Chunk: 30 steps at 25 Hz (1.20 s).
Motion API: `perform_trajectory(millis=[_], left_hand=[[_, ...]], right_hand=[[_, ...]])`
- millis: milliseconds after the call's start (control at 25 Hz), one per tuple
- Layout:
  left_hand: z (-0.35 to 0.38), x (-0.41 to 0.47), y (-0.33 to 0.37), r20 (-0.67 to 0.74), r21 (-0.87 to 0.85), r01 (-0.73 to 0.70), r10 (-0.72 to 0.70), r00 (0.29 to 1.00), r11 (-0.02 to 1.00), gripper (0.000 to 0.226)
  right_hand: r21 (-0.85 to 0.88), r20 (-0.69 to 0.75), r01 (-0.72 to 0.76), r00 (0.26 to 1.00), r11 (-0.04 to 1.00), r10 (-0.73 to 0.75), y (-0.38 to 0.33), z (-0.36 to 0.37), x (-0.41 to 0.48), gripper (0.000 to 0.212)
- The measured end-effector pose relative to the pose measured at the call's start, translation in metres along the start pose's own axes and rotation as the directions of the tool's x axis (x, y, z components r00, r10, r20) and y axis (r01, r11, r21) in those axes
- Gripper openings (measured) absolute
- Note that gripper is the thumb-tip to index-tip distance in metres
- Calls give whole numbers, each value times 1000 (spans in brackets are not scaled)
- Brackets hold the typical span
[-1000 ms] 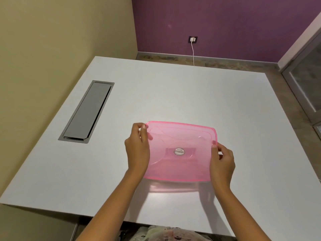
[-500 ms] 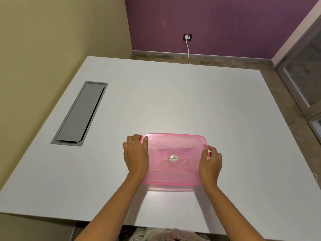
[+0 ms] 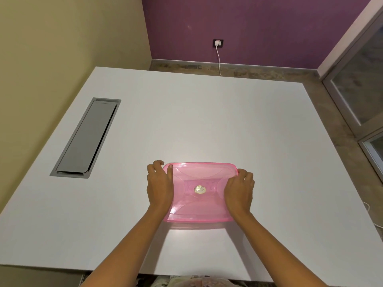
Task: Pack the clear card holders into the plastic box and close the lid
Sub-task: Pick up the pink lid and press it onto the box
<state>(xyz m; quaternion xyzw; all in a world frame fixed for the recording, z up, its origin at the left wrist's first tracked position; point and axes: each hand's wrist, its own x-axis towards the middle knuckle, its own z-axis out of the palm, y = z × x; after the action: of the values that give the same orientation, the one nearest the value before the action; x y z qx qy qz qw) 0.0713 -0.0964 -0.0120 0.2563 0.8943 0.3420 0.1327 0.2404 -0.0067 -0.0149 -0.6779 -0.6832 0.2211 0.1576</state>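
A translucent pink plastic box [image 3: 199, 204] with its pink lid [image 3: 200, 172] on top sits on the white table [image 3: 207, 121], near the front middle. A round gold sticker [image 3: 200, 189] marks the lid's centre. My left hand [image 3: 159, 186] grips the box's left side, thumb over the lid's edge. My right hand [image 3: 239, 190] holds the right side, fingers curled at the far right corner. No clear card holders show through the box or on the table.
A grey cable hatch [image 3: 87, 137] is set into the table at the left. Beyond the table's far edge a white charger cable [image 3: 218, 59] hangs from a wall socket [image 3: 218, 43]. A glass door [image 3: 360, 88] stands at the right.
The box, held tilted above the table a second ago, has come down flat onto the table. Both hands stayed on its sides, and my right hand slid further over the lid.
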Motion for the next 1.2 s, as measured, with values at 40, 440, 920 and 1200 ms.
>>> perform_trajectory(millis=[40,440,920,1200], left_hand=[[1,1,0,9,12,-1,1,1000,1000,27],[5,15,4,81,118,-31,21,996,993,34],[8,28,6,139,134,-7,-12,990,991,35],[6,33,17,116,126,-14,-1,993,992,37]], right_hand=[[-38,7,23,1000,999,-23,-1,0,2,33],[-65,47,156,987,986,-154,-15,11,34,28],[-188,237,231,954,955,-184,-20,10,65,25],[-207,252,182,959,961,-128,-19,15,68,25]])
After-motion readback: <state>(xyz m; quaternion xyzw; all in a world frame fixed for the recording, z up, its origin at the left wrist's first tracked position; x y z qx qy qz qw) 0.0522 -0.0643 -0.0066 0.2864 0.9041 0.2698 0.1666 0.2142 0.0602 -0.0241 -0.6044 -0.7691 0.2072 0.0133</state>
